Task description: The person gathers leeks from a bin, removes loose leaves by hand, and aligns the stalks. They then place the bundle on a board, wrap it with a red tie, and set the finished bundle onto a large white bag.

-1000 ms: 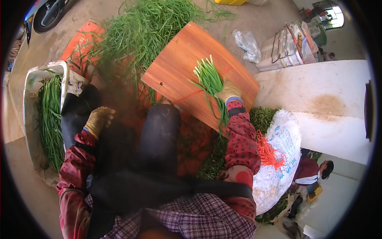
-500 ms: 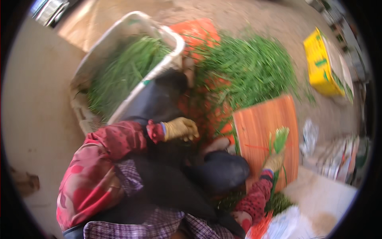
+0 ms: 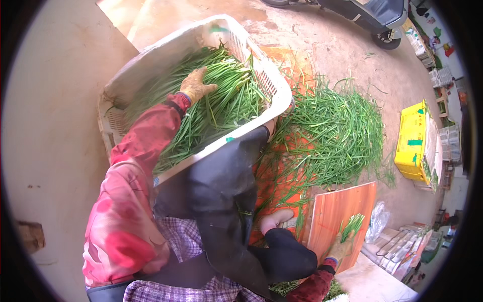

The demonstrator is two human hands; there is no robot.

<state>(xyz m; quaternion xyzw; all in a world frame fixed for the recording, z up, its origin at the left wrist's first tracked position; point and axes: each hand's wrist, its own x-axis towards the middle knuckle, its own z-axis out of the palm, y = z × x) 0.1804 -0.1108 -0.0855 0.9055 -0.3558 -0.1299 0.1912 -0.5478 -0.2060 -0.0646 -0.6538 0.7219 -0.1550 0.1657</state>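
Observation:
My left hand [image 3: 195, 86], in a yellowish work glove, reaches over the white plastic basket [image 3: 279, 90]. Its fingers are apart, resting on or just above the long green chives [image 3: 236, 83] inside; I cannot tell whether it touches them. On the right, my gloved right hand [image 3: 341, 246] is closed round a small bunch of chives [image 3: 353, 224]. The pale cut ends of that bunch point away from me, over the reddish wooden board [image 3: 329, 214]. Part of the right hand's grip is hidden by the glove.
A loose heap of chives [image 3: 342, 133] lies on an orange sheet [image 3: 269, 181] beyond my knees. To the right stand a yellow crate [image 3: 410, 143], a clear plastic bag [image 3: 376, 221] and a stack of flattened packaging [image 3: 402, 249]. A scooter [image 3: 357, 15] is parked at the far side.
My left hand has gone from above my lap up and left into the basket, its fingers now spread. The right hand still holds its bunch at the board. The view has shifted.

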